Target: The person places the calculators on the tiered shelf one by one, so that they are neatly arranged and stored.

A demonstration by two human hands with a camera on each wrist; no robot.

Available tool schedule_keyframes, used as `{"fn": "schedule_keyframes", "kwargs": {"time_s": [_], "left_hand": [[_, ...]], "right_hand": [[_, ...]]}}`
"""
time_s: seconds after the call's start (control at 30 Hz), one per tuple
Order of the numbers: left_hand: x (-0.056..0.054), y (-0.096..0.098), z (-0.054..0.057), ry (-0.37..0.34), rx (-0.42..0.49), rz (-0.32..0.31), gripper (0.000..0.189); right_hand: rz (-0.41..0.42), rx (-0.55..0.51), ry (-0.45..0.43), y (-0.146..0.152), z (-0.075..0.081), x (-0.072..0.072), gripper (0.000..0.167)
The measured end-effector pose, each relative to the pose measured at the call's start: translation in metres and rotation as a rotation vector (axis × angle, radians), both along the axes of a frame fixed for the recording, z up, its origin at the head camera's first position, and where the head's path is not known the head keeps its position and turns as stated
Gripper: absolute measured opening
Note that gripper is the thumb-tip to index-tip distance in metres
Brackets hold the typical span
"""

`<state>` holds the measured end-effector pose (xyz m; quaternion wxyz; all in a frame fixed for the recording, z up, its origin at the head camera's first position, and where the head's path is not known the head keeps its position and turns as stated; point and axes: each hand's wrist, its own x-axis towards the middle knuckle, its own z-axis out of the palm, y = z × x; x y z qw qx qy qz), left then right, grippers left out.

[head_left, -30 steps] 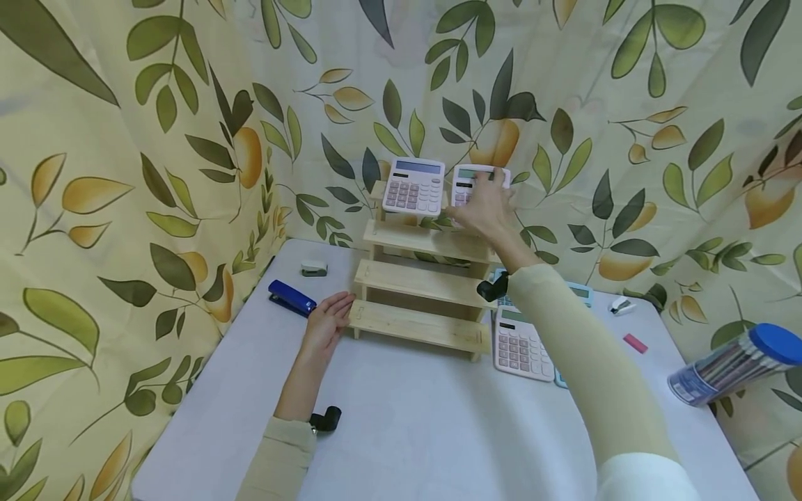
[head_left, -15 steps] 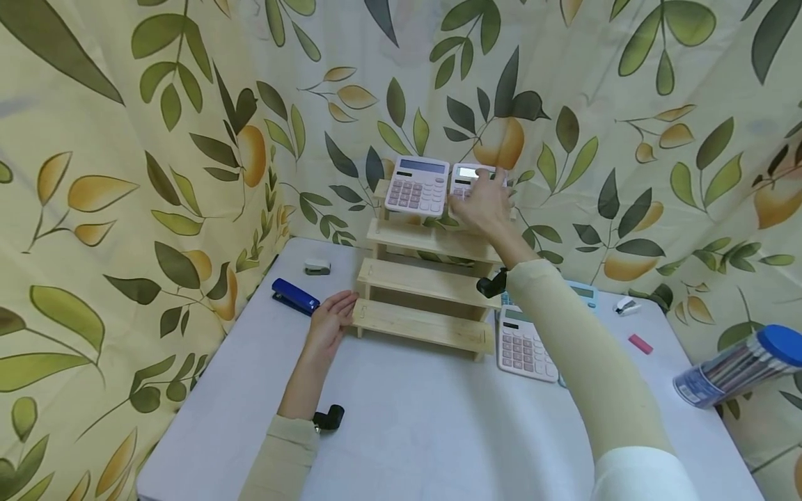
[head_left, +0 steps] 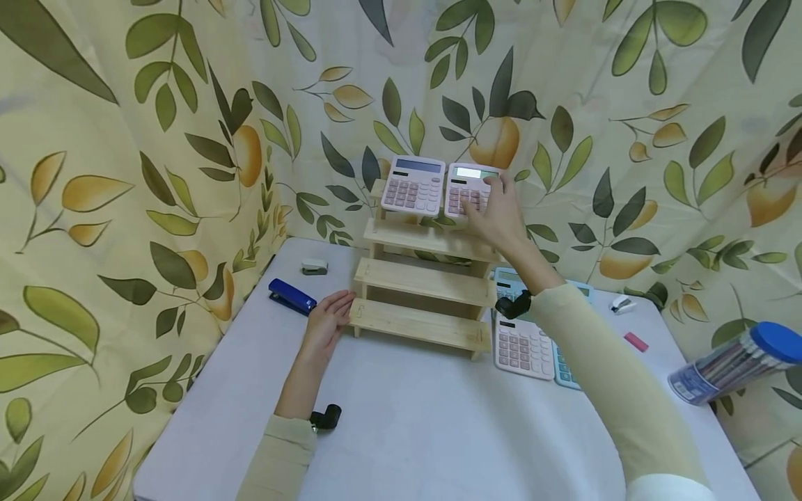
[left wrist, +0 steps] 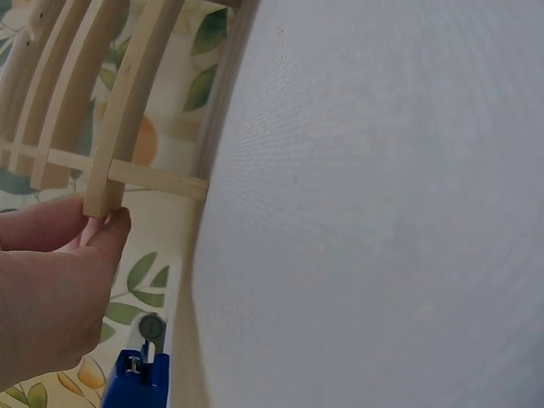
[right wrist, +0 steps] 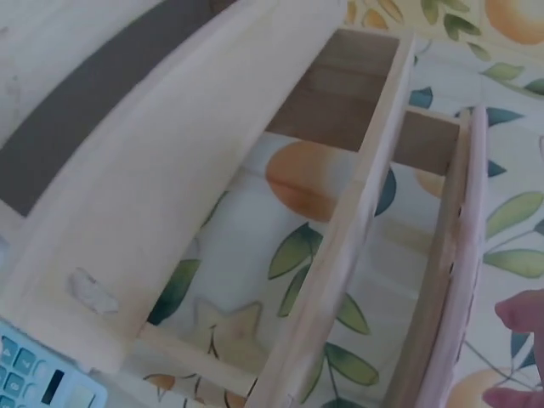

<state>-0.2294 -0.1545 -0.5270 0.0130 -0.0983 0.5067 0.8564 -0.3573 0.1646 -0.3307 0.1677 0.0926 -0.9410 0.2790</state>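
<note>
A pale wooden step rack (head_left: 426, 282) stands on the white table. Two pink-and-white calculators lie side by side on its top step, the left calculator (head_left: 413, 186) and the right calculator (head_left: 460, 198), whose display shines brightly. Over the right one's right side is my right hand (head_left: 501, 216), thumb and fingers spread and overlapping its keys and corner. In the right wrist view its fingertips (right wrist: 523, 312) show at the right edge, a gap between them. My left hand (head_left: 326, 323) pinches the left end of the lowest step, as the left wrist view shows at the board's end (left wrist: 104, 202).
A blue stapler (head_left: 292, 297) and a small white stapler (head_left: 314, 267) lie left of the rack. To the right are a pink calculator (head_left: 523, 351), blue calculators (head_left: 566, 372), a white clip-like item (head_left: 622, 305), a pink eraser (head_left: 635, 342) and a pen tub (head_left: 695, 386).
The right calculator has shifted slightly left and squared up beside the other one. My right hand has drawn back to the right, uncovering more of its keys. My left hand stays put.
</note>
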Motion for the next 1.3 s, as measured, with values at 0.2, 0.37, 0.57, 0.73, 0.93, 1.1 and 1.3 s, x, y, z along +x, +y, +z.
{"fn": "schedule_keyframes", "kwargs": {"time_s": [0.2,0.37,0.57,0.73,0.93,1.1,1.3], "left_hand": [[0.001,0.000,0.000,0.005,0.005,-0.002,0.067],[0.001,-0.001,0.000,-0.005,0.000,-0.012,0.066],[0.001,-0.001,0.000,-0.017,0.004,-0.007,0.067],[0.001,-0.001,0.001,-0.033,-0.009,-0.004,0.067],[0.001,-0.001,0.002,-0.036,-0.004,-0.009,0.067],[0.001,-0.001,0.001,-0.029,0.009,-0.009,0.068],[-0.001,-0.001,0.002,-0.035,0.017,-0.010,0.068]], "right_hand": [[0.022,-0.011,0.029,0.009,-0.001,0.020,0.071],[0.030,-0.001,0.082,0.017,-0.003,0.035,0.068],[0.033,-0.003,0.097,0.029,-0.009,0.054,0.065],[0.047,-0.015,0.123,0.043,-0.020,0.068,0.061],[0.050,-0.015,0.159,0.058,-0.043,0.083,0.056],[0.046,-0.009,0.164,0.067,-0.059,0.093,0.055],[0.024,0.002,0.127,0.077,-0.076,0.103,0.056]]}}
